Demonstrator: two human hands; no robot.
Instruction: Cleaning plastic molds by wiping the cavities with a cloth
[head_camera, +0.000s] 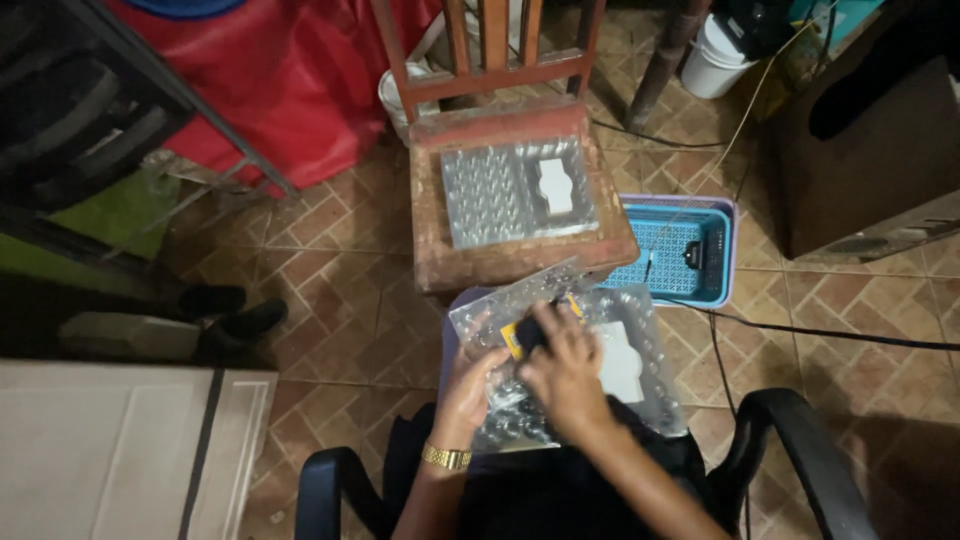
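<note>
Head view: left hand (470, 385) grips clear plastic blister tray (640, 400) on lap; right hand (565, 370) clamps a small black-and-yellow object (527, 335).

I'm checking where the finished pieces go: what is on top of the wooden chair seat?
On the wooden chair seat lies a clear plastic blister tray with rows of small pockets and a white insert at its right. Whether the pockets are filled cannot be told.

Single head-worn view, looking steeply down from above the seated person's lap. Near: both forearms and the clear plastic tray (560, 350). Farther ahead: wooden chair (515, 190), blue basket (690, 250), tiled floor (340, 280).
</note>
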